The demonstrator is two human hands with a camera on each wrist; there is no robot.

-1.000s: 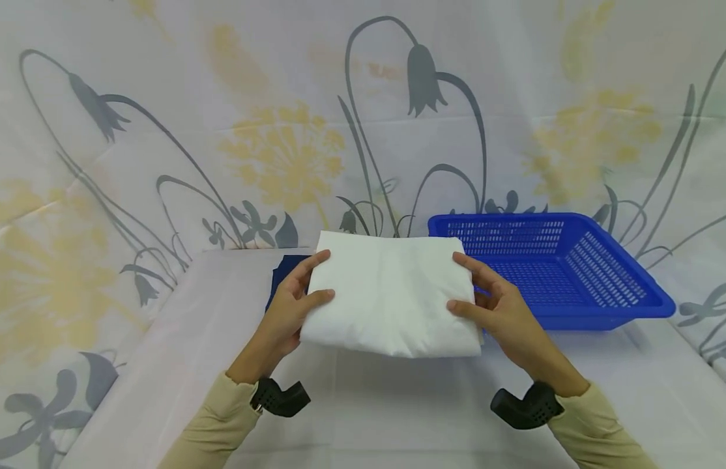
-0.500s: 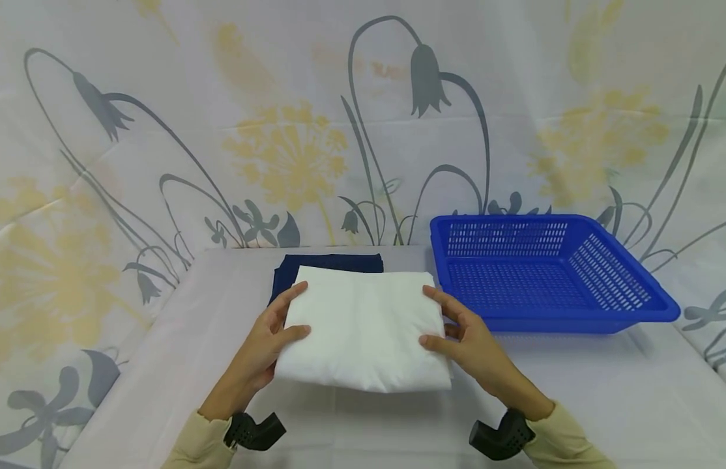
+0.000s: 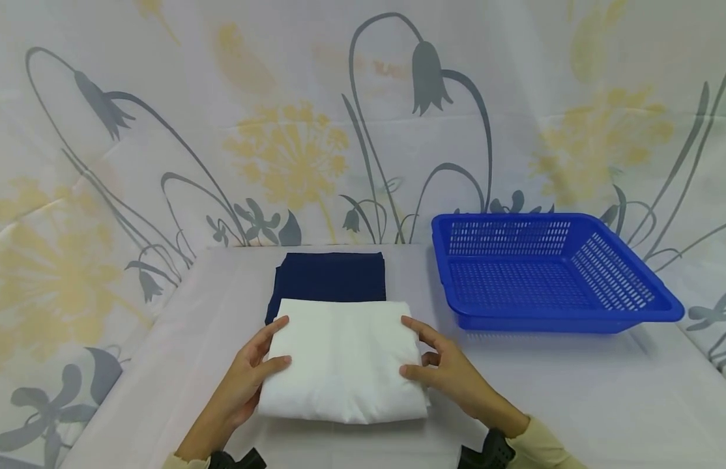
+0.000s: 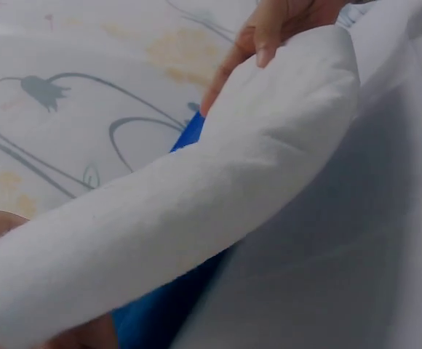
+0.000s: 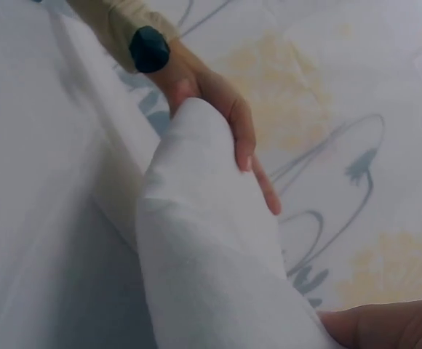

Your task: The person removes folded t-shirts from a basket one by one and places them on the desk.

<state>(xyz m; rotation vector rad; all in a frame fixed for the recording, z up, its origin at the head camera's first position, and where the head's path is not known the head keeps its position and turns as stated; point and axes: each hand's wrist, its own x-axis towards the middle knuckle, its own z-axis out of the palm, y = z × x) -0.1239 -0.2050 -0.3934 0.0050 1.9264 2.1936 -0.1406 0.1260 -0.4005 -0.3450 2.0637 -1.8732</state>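
A folded white cloth [image 3: 342, 365] is held level between both hands, a little above the table, its shadow falling below the front edge. My left hand [image 3: 246, 374] grips its left side, thumb on top and the other fingers partly hidden at the edge and underneath. On the opposite side my right hand [image 3: 451, 371] pinches it the same way. Behind the white cloth lies a folded navy cloth [image 3: 333, 277], its front part covered from view. Both wrist views show the white cloth [image 4: 160, 211] as a thick, rounded fold; whether it is a garment cannot be told.
At the back right stands a blue plastic basket [image 3: 556, 326] with perforated walls and nothing in it. A white sheet covers the table [image 3: 574, 404]. A flower-printed curtain [image 3: 292, 78] hangs behind the table.
Both hands have drawn the white cloth toward the body, slightly left and lower. More of the navy cloth behind it now shows. The basket has stayed in place.
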